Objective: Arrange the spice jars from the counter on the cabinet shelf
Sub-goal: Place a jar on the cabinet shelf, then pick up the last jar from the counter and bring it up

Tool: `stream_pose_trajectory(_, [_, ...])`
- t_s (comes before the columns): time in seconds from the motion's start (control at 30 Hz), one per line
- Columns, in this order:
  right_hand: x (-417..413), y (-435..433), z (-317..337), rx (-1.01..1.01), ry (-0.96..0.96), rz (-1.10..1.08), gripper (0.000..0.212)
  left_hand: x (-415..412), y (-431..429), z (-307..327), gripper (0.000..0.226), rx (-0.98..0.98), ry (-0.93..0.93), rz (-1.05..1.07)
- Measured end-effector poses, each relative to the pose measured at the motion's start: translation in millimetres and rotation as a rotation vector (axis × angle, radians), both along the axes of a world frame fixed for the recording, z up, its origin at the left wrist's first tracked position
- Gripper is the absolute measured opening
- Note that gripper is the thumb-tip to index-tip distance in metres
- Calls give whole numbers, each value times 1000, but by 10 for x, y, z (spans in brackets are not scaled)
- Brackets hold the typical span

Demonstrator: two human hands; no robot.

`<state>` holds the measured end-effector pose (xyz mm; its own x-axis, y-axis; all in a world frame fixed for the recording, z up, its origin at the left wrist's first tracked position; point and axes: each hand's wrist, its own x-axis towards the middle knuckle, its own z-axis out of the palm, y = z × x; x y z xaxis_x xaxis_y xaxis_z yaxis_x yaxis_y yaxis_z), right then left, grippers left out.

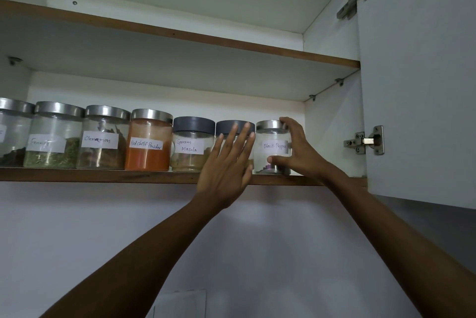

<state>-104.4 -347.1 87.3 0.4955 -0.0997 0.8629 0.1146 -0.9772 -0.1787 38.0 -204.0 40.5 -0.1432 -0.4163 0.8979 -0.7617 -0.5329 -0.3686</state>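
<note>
Several labelled glass spice jars stand in a row on the lower cabinet shelf. From the left: a Fennel jar, a Cinnamon jar, a Red Chilli Powder jar and a Garam Masala jar. A dark-lidded jar is mostly hidden behind my left hand, whose flat, spread fingers rest against its front. My right hand grips the Black Pepper jar at the right end of the row, thumb low and fingers over the lid.
The upper shelf sits above the row. The open cabinet door with two metal hinges stands close to the right of my right hand. Another jar is cut off at the left edge. A pale wall lies below the shelf.
</note>
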Motion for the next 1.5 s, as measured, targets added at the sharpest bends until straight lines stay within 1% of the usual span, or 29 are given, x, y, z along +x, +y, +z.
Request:
stream_pose_trajectory(0.1, [32, 30, -17, 24, -14, 21, 92, 5, -4, 3, 64, 0, -3, 14])
stream_pose_trajectory(0.2, [-2, 36, -74, 81, 36, -8, 106, -2, 4, -12, 64, 2, 7, 20])
stream_pose_trajectory(0.27, [-56, 82, -168, 119, -22, -90, 110, -32, 44, -3, 64, 25, 6, 37])
stream_pose_trajectory(0.3, [-95, 132, -231, 122, -91, -148, 107, -56, 78, -4, 65, 42, 5, 34])
stream_pose_trajectory(0.33, [-140, 190, -296, 119, -170, -205, 99, -85, 115, -9, 66, 62, 7, 12])
stream_pose_trajectory(0.37, [-182, 264, -372, 114, -252, -245, 85, -124, 166, -32, 66, 82, 18, -31])
stream_pose_trajectory(0.43, [-236, 441, -529, 67, -398, -280, 45, -224, 304, -128, 64, 107, 75, -158])
stream_pose_trajectory(0.47, [-252, 549, -610, 32, -434, -269, 24, -282, 395, -212, 61, 103, 94, -220])
stream_pose_trajectory(0.5, [-263, 655, -689, 3, -443, -236, 10, -332, 492, -306, 57, 91, 102, -281])
stream_pose_trajectory(0.53, [-268, 783, -784, -6, -433, -199, 5, -378, 610, -415, 53, 74, 120, -349])
stream_pose_trajectory(0.6, [-261, 1047, -978, 16, -404, -132, 10, -436, 870, -620, 43, 36, 230, -478])
stream_pose_trajectory(0.67, [-241, 1301, -1168, 42, -394, -76, 11, -455, 1127, -780, 43, 21, 329, -507])
stream_pose_trajectory(0.73, [-178, 1588, -1378, 83, -367, -16, 12, -427, 1410, -932, 40, 23, 372, -486])
stream_pose_trajectory(0.87, [52, 2172, -1764, 191, -271, 109, 13, -217, 2008, -1228, 19, 53, 480, -444])
stream_pose_trajectory(1.0, [414, 2690, -2102, 293, -141, 189, 12, 125, 2686, -1524, 19, 114, 663, -330])
stream_pose_trajectory(1.2, [1063, 3552, -2685, 388, 83, 293, 12, 781, 3925, -2128, 17, 151, 979, -180])
stream_pose_trajectory(1.37, [1617, 4199, -3312, 408, 315, 351, 6, 1268, 4766, -2736, 18, 208, 1068, -73])
stream_pose_trajectory(1.5, [2057, 4556, -3938, 402, 457, 363, 5, 1579, 5146, -3298, 19, 213, 1167, -5])
